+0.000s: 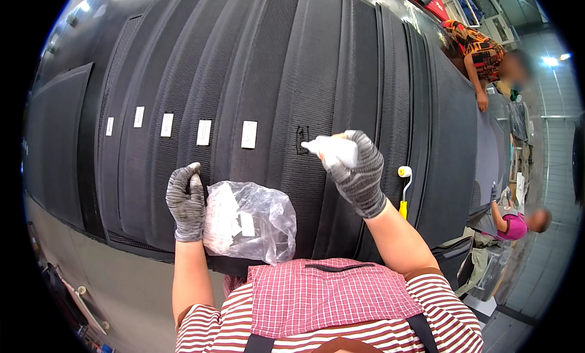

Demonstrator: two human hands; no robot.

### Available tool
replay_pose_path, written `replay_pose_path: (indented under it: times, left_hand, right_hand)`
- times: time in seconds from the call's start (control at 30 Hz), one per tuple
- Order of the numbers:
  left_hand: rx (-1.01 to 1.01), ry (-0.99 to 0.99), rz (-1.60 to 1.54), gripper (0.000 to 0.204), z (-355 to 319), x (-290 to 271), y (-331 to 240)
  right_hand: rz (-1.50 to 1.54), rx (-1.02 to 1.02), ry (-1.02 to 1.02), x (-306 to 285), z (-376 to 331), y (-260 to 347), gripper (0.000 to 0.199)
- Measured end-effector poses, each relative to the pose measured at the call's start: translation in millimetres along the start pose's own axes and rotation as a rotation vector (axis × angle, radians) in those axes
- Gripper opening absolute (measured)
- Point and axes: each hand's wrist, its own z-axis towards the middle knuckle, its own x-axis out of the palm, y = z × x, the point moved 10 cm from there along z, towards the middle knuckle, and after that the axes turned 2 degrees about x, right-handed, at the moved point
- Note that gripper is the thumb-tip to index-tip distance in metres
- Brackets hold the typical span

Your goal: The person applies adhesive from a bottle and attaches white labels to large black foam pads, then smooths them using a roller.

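My right hand (pixel 365 173), in a grey striped glove, grips a white squeeze bottle (pixel 338 150) tilted to the left. Its narrow nozzle points at a wet-looking, dark rectangular outline (pixel 301 141) on a black textured mat (pixel 308 67). My left hand (pixel 186 202), gloved alike, has its fingers curled with the tips together over another mat; whatever they pinch, if anything, is too small to name. Beside it lies a clear plastic bag (pixel 272 222) with white labels (pixel 224 216) inside. Farther left, several mats each bear one white label (pixel 249 134), in a row.
Right of my right hand lies a small roller (pixel 404 173) with a yellow handle. Overlapping black mats spread across the table. A person in a patterned shirt (pixel 481 51) leans at the far right edge, and another in a pink top (pixel 515 226) is farther down that side.
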Motion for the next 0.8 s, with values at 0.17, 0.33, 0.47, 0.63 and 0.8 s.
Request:
replay_pose_path:
  times: [0.17,0.33,0.47,0.63,0.8]
  left_hand:
    - [0.012,0.003,-0.005,0.019,1,1,-1]
    - [0.014,0.011,0.002,0.019,-1,0,0]
    - [0.020,0.016,0.025,0.019,0,2,-5]
    - [0.038,0.012,0.010,0.020,1,5,-5]
    - [0.023,-0.025,0.007,0.018,-1,-1,10]
  right_hand:
    - [-0.205,-0.117,-0.069,0,15,2,0.034]
    - [0.008,-0.014,-0.025,-2,1,0,0.037]
    - [-0.022,0.104,-0.055,-5,5,-15,0.034]
    - [0.687,0.660,-0.117,-7,-33,-61,0.032]
    - [0.810,0.747,-0.100,-31,-96,-87,0.033]
